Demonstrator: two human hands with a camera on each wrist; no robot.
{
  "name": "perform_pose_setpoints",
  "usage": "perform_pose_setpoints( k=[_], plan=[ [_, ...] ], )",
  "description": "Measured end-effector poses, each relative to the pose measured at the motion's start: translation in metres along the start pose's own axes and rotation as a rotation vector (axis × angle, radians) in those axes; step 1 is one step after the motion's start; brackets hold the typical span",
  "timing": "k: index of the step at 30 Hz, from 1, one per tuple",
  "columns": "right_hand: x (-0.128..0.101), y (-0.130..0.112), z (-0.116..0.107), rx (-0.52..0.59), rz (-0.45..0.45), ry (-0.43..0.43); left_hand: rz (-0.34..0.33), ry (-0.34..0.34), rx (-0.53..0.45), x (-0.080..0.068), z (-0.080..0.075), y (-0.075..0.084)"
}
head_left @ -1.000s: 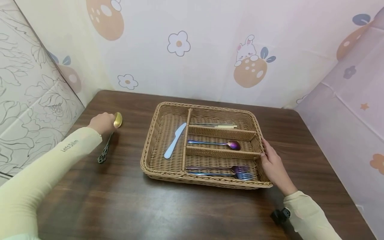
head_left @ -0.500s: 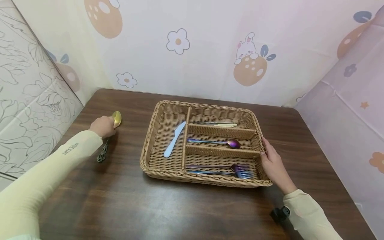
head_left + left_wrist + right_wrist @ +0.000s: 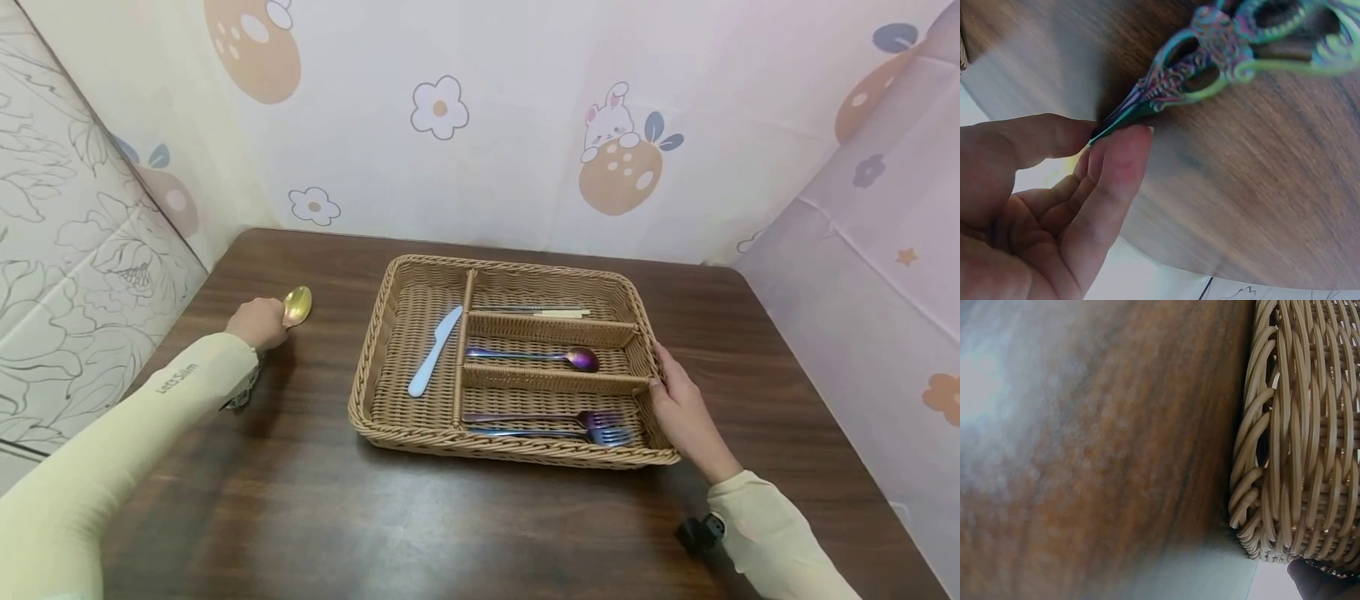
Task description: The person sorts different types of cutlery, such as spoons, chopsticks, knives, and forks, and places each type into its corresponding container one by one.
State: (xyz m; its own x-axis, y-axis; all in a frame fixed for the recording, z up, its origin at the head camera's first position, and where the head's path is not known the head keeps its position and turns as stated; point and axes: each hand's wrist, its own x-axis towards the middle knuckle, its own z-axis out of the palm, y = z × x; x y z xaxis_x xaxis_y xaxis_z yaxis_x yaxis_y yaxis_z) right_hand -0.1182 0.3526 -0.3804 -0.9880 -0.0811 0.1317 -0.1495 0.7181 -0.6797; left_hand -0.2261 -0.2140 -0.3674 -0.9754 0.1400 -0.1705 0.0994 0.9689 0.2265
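Lifted slightly off the surface, the gold spoon sat pinched in the left hand; the right hand steadied the wicker tray, fingers flat.

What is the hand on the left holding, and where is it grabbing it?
The left hand pinches a gold spoon by its thin neck, between thumb and fingers, just above the ornate handle. The right hand only rests against the basket.

We see the woven wicker basket wall filling the right side. It stands on our dark wooden table, blurred at left.
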Motion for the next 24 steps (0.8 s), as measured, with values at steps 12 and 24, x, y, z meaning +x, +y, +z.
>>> perform_pose_setpoints(
  k=[12, 24],
  plan=[
    [-0.001, -0.001, 0.001, 0.001, -0.02, 0.024, 0.046, 0.015, 0.02, -0.002, -0.014, 0.011],
    [-0.002, -0.002, 0.0, 0.005, -0.014, 0.018, 0.15, 0.068, 0.052, -0.002, -0.038, 0.04]
  ],
)
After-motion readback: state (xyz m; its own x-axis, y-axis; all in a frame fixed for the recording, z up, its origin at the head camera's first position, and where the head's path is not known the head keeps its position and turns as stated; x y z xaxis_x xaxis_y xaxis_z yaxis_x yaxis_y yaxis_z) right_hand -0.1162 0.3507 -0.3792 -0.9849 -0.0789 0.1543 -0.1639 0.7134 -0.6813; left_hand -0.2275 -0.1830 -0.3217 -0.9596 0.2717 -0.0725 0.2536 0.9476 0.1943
